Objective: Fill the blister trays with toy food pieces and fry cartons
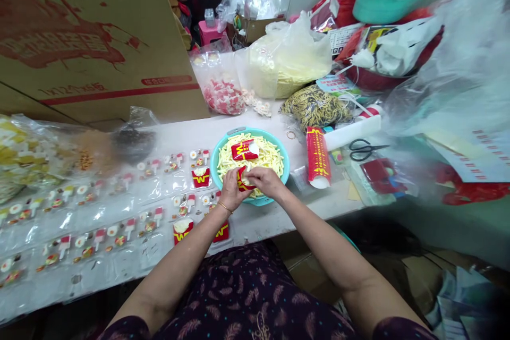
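Observation:
My left hand is closed around a small red french fry box with a yellow "W", held over a turquoise basin. My right hand pinches at the mouth of that box, where pale fries show at the fingertips. Miniature french fries fill the basin. On top of them lies another red fry box, on its side. Left of the basin, a filled fry box rests on a clear packet, and another filled box sits nearer my left forearm.
Rows of clear packets with tiny food pieces cover the table's left side. To the right are a stack of red boxes, black scissors and a bag of dark-and-yellow strands. A large carton stands behind at left.

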Demonstrator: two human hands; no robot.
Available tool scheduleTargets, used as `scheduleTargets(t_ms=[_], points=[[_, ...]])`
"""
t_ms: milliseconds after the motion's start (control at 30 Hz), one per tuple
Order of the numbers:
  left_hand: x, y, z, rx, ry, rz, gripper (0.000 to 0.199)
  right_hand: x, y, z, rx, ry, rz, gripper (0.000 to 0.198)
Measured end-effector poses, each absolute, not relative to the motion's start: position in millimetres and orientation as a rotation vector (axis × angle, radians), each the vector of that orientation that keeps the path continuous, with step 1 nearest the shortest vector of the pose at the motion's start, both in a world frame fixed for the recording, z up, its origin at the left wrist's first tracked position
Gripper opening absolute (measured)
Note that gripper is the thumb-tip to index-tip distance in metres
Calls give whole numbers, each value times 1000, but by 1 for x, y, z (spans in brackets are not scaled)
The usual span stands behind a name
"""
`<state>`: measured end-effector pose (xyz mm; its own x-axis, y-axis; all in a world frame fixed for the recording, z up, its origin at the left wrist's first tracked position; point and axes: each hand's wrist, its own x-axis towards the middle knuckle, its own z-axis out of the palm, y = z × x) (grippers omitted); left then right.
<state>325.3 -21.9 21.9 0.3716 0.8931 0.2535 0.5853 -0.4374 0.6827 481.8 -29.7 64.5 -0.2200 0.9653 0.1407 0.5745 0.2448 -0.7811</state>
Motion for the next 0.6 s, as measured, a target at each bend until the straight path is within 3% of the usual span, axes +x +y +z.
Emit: scheduleTargets(t_ms=[167,333,500,600], points=[[324,-20,21,2126,1255,813,72,488,-15,70,-1432,-1874,655,30],[309,-16,21,2081,1343,794,70,505,-20,54,-1760,-1809,547,20],[292,-18,18,2070,1443,787,68,506,-35,37,-1951,-2060,377,35],[289,-21,17,2088,1439,785,71,498,-30,27,-2012,-2058,362,29]])
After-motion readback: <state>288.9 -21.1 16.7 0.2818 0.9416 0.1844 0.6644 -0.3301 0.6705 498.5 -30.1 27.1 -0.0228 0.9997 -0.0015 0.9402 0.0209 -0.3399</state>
